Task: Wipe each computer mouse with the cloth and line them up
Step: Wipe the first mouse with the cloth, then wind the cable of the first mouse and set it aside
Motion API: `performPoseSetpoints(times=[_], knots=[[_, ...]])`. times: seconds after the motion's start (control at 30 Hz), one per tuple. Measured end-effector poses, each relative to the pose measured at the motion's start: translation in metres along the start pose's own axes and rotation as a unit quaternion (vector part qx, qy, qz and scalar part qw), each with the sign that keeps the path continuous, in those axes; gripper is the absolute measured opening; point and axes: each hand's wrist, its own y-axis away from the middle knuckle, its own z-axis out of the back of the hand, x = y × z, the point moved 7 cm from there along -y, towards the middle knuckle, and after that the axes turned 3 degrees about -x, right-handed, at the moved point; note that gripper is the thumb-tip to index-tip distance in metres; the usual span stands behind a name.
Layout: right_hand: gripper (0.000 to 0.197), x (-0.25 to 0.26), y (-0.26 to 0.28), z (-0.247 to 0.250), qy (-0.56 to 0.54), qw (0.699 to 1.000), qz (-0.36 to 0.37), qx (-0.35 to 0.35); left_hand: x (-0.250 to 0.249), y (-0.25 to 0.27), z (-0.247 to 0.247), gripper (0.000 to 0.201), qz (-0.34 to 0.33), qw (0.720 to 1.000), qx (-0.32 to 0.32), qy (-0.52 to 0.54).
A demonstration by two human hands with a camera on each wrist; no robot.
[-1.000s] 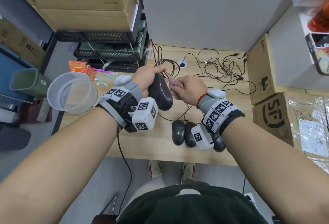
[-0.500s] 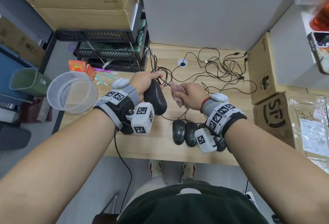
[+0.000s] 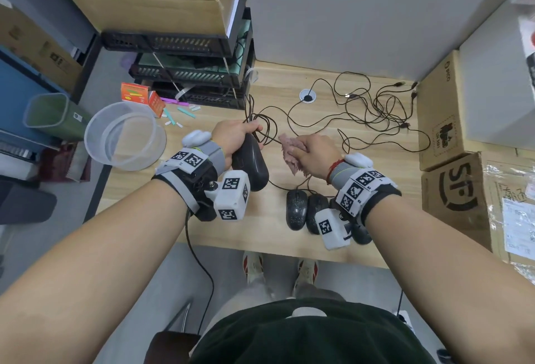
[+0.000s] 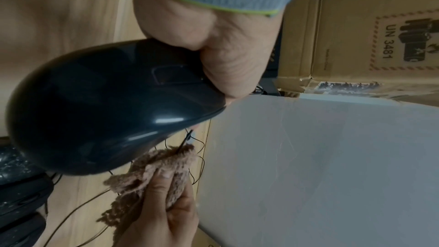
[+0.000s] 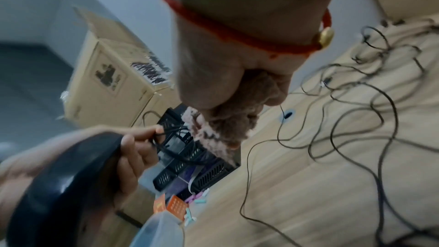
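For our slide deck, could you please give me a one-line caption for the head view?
Left hand holds a black mouse, right hand grips the cloth, other mice lined up.

Glossy black mouse (image 3: pixel 251 163), pinkish-brown cloth (image 3: pixel 291 153)

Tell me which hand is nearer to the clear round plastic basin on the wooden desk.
Left. The left hand, gripping the black mouse, is just right of the basin; the right hand, holding the cloth, is farther right.

Mice row (image 3: pixel 307 209) at desk (image 3: pixel 260 227) front edge, cable tangle (image 3: pixel 373 112) behind, bowl (image 3: pixel 124 135) left, boxes (image 3: pixel 451 184) right.
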Motion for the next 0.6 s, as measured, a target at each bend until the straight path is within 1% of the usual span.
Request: performPoseSetpoints(times=[0.07, 0.1, 0.13, 0.2, 0.23, 0.27, 0.3, 0.37, 0.4, 0.43, 0.5, 0.53, 0.6], knots=[[0.016, -0.002, -0.002, -0.009, -0.101, 0.995, -0.011, -0.005, 0.008, -0.002, 0.008, 0.02, 0.006, 1.0, -0.01, 0.0], [0.009, -0.002, 0.0, -0.011, -0.168, 0.986, -0.021, -0.005, 0.011, -0.001, 0.01, 0.021, 0.007, 1.0, -0.013, -0.001], [0.004, -0.002, -0.001, -0.016, -0.24, 0.97, -0.033, -0.001, 0.014, -0.001, 0.013, 0.021, 0.008, 1.0, -0.017, 0.001], [0.017, 0.003, 0.0, -0.027, -0.351, 0.935, -0.05, 0.014, 0.022, -0.001, 0.022, 0.024, 0.011, 1.0, -0.027, 0.004], [0.023, 0.005, -0.001, -0.032, -0.375, 0.925, -0.058, 0.014, 0.027, -0.001, 0.026, 0.027, 0.015, 0.999, -0.029, 0.001], [0.027, 0.005, -0.002, -0.038, -0.394, 0.917, -0.064, 0.011, 0.031, -0.001, 0.031, 0.028, 0.019, 0.999, -0.032, -0.001], [0.026, 0.006, -0.002, -0.043, -0.398, 0.914, -0.074, 0.005, 0.036, 0.0, 0.035, 0.029, 0.023, 0.999, -0.034, -0.001], [0.013, 0.005, -0.004, -0.049, -0.38, 0.92, -0.089, -0.019, 0.043, -0.001, 0.043, 0.029, 0.028, 0.999, -0.039, 0.002], [0.007, 0.006, -0.003, -0.051, -0.381, 0.919, -0.095, -0.031, 0.047, -0.001, 0.045, 0.028, 0.033, 0.999, -0.039, 0.004], [0.004, 0.008, -0.003, -0.053, -0.395, 0.912, -0.106, -0.037, 0.049, 0.0, 0.046, 0.026, 0.038, 0.998, -0.04, 0.009], [0.009, 0.002, -0.005, -0.062, -0.423, 0.893, -0.139, -0.055, 0.055, 0.002, 0.05, 0.018, 0.051, 0.997, -0.047, 0.027], [0.008, -0.005, -0.005, -0.064, -0.427, 0.888, -0.159, -0.071, 0.057, 0.002, 0.054, 0.016, 0.059, 0.996, -0.055, 0.033], [0.004, -0.023, -0.003, -0.067, -0.398, 0.89, -0.198, -0.101, 0.064, 0.0, 0.069, 0.014, 0.072, 0.994, -0.077, 0.035]])
